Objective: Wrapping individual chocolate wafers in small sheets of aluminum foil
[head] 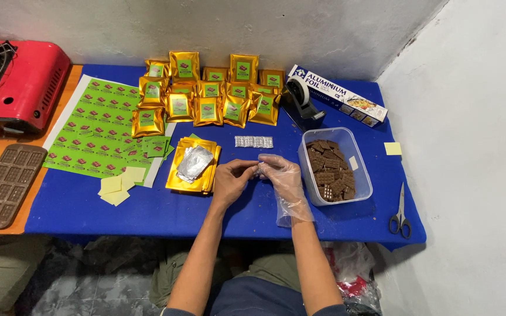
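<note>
Foil-wrapped chocolate piece point(257, 171) sits pinched between both hands over the blue tabletop point(77, 202), just left of the clear tub of chocolate bars point(330, 169). Left hand point(231, 178) is bare, right hand point(282, 174) wears a loose plastic glove, both grips clamped on it. Looks like mid-wrap; next move probably needs folding the foil ends flat, gently.

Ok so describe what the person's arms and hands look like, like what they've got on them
Both forearms are bare, with no watch or bracelet in view. Dark sleeve edges show only at the very bottom of the picture. The left hand is uncovered. The right hand wears a loose, clear plastic glove, crinkled and baggy, whose open cuff hangs past the wrist onto the forearm.
</note>
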